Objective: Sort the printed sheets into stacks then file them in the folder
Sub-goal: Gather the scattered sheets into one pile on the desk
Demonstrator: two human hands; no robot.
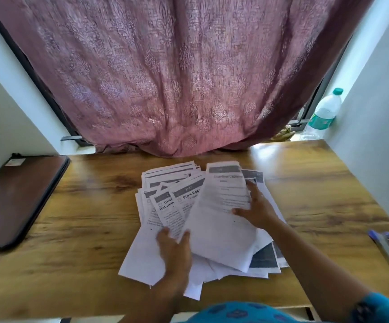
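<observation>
Wooden table (84, 206), loose printed sheets (163, 206) heaped mid-table, left hand (175, 250) pinching lower sheets, right hand (256, 208) gripping top sheet (221, 206)

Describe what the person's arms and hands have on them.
Both forearms are bare. The left hand and right hand show no gloves, and no rings or watch can be made out. At the bottom edge is a teal garment with a darker blue pattern; a sleeve of it covers the right upper arm.
</observation>
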